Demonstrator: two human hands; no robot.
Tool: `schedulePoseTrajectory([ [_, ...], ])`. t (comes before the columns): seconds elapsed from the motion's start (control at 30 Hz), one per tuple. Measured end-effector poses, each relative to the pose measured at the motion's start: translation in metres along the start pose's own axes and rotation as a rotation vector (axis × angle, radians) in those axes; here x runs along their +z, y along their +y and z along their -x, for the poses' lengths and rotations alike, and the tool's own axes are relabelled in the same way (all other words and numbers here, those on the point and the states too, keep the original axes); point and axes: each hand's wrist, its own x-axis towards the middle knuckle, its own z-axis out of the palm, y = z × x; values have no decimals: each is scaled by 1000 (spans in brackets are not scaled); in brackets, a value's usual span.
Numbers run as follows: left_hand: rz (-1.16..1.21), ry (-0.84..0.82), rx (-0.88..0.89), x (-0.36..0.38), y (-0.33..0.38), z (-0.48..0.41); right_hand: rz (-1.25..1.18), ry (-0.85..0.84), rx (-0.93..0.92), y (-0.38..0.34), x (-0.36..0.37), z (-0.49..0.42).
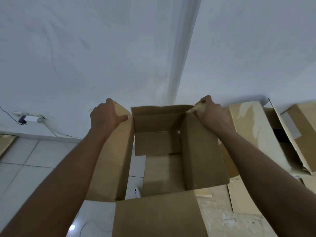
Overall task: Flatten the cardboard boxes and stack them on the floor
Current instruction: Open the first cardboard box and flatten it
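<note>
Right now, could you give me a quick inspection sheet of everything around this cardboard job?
Surface: pale tiled floor.
Job's things: open box held up, flaps open; unflattened boxes by the wall, right; flat cardboard lying lower right.
Clutter: small white device on the tiles below the open box.
Hands: left hand and right hand each grip a far top corner of the open box.
Cables: white adapter at the wall, left, with thin leads running off it.
Surroundings: white wall.

Left hand [104, 115] fingers hidden behind box [157, 122] flap, near flap clipped by bottom edge, white object [136, 192] on floor [30, 168] unidentifiable.
</note>
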Motion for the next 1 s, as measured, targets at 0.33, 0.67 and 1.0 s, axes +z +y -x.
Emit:
schedulePoseTrajectory([
  [0.33,17,30,46,-2,-29,4,-414,-95,10,3,-23,-16],
  [0.67,-18,57,73,-20,-8,-12,-136,-67,-52,14,-10,2],
  [1.0,-119,-47,268,-6,18,7,-487,-46,145,-3,-10,5],
])
